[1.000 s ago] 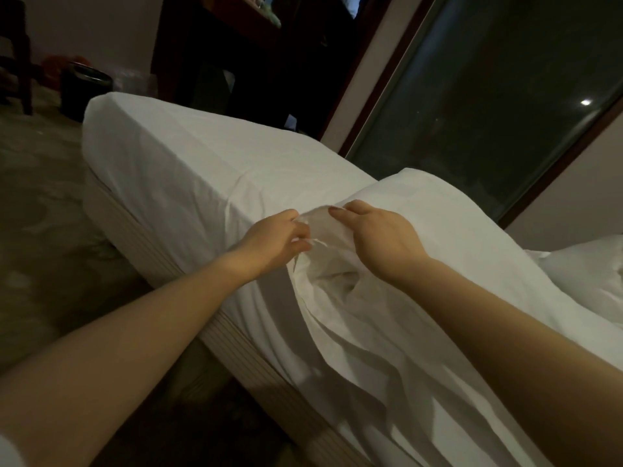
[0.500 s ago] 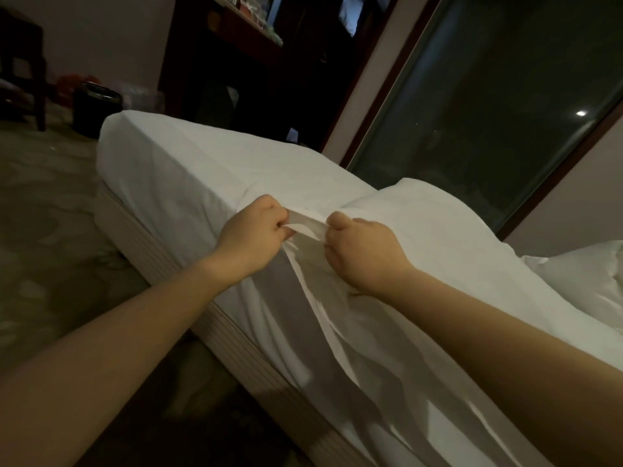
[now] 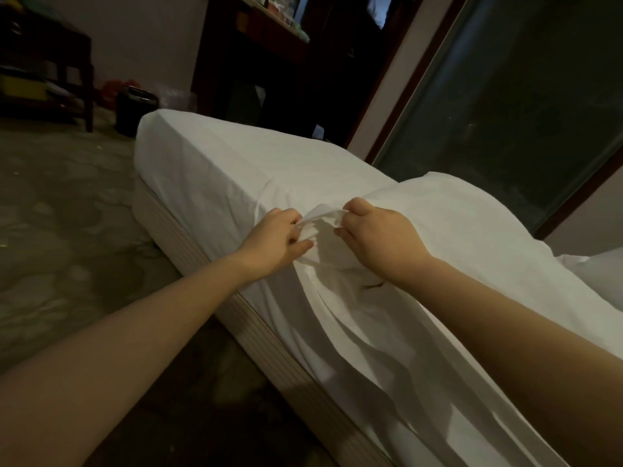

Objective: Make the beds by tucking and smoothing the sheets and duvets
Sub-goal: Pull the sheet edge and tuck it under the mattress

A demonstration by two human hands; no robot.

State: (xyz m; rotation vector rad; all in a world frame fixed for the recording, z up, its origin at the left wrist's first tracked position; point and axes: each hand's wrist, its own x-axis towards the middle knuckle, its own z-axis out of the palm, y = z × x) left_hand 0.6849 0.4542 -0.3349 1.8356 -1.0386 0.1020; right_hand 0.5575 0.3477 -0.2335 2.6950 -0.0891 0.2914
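Duvet edge (image 3: pixel 322 215) pinched by left hand (image 3: pixel 273 244) and right hand (image 3: pixel 381 237); sheet (image 3: pixel 236 170) smooth, window (image 3: pixel 505 112) dark

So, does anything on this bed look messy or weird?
Yes. The duvet is bunched and hangs in loose folds down the near side, while the sheet beyond lies flat. The left hand and right hand pinch its crumpled edge. A small dark mark sits below the right hand; hair or stain, I cannot tell.

Dim room, soft grain, wide-angle edge bending, dark far corners
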